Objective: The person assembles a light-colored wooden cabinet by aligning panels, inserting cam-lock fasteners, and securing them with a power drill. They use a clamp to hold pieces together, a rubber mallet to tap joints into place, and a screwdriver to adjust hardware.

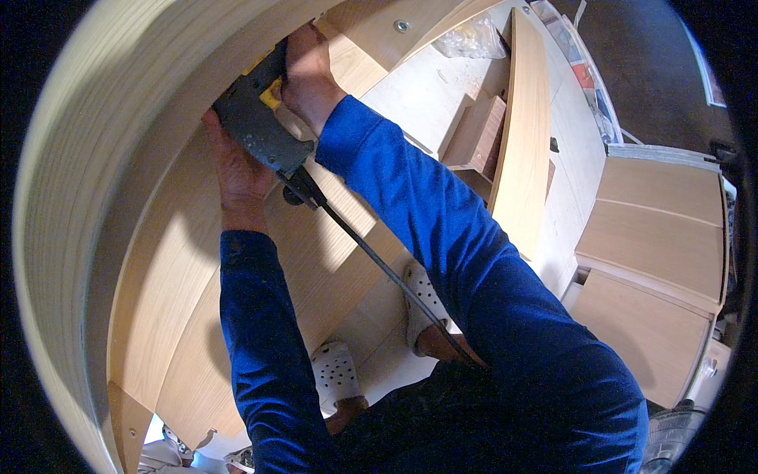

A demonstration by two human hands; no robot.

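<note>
Fingers first: right hand (306, 75) is gripping the tool (257, 114) from its right side, fingers curling around the body, tips hiding from me. Left hand (241, 174) is holding the same tool from the left, palm pressing close to the rear end, thumb side lying along the casing; can't tell how the other fingers are sitting, the tool is covering them.

Tool, dark grey with yellow parts, is sitting between both hands, sloping up toward the tall panel (71, 213). Its front end is disappearing by the panel edge, so I can't tell if it's touching. Cord (367, 249) is leaving the rear end and running down to the right, passing over one clog (418, 304) toward the lap.

Blue sleeves (268, 340) are covering both forearms. Pale boards (178, 347) are lying below the hands. Second clog (335, 371), also white with holes, is standing near the boards.

Farther out to the right: a long plank (523, 134) is lying beside a brown block (480, 136), a clear bag (472, 38) is resting above them, and wood panels (651, 229) are standing at far right.
</note>
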